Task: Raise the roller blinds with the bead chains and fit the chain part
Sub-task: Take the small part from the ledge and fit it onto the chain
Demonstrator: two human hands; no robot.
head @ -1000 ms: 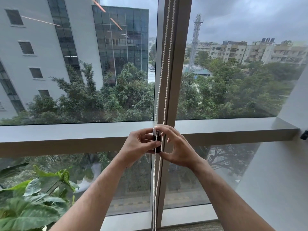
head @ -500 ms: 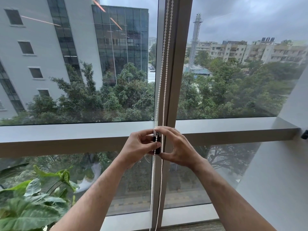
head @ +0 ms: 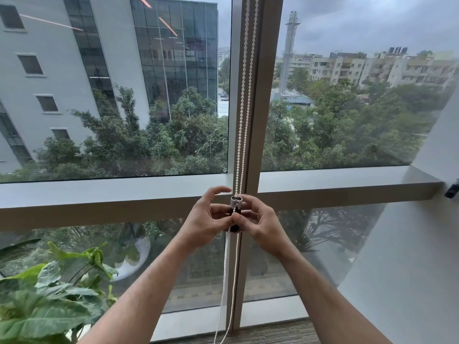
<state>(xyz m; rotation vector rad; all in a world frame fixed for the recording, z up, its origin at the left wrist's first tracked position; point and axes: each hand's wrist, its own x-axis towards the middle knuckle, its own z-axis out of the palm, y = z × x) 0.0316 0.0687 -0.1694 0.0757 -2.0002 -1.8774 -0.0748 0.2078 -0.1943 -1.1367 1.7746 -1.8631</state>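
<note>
Two white bead chains (head: 242, 115) hang down in front of the vertical window post (head: 260, 95). At rail height they run through a small chain part (head: 236, 201) with a pale top and a dark lower body. My left hand (head: 205, 219) pinches the part from the left with thumb and lower fingers, its forefinger lifted and spread above. My right hand (head: 258, 222) grips it from the right, fingers curled round the dark body. Below the hands the chains (head: 227, 281) dangle loose toward the floor. No blind fabric is in view.
A horizontal window rail (head: 99, 194) crosses at hand height. A leafy green plant (head: 49, 299) stands at the lower left. A grey wall (head: 409, 256) closes the right side, with a small dark fitting (head: 451, 191) on it. Carpet (head: 273, 331) shows below the glass.
The left forefinger has lifted off and spread, so the part's pale top now shows. The loose chain ends below have swung slightly left. Both hands stay in place on the part.
</note>
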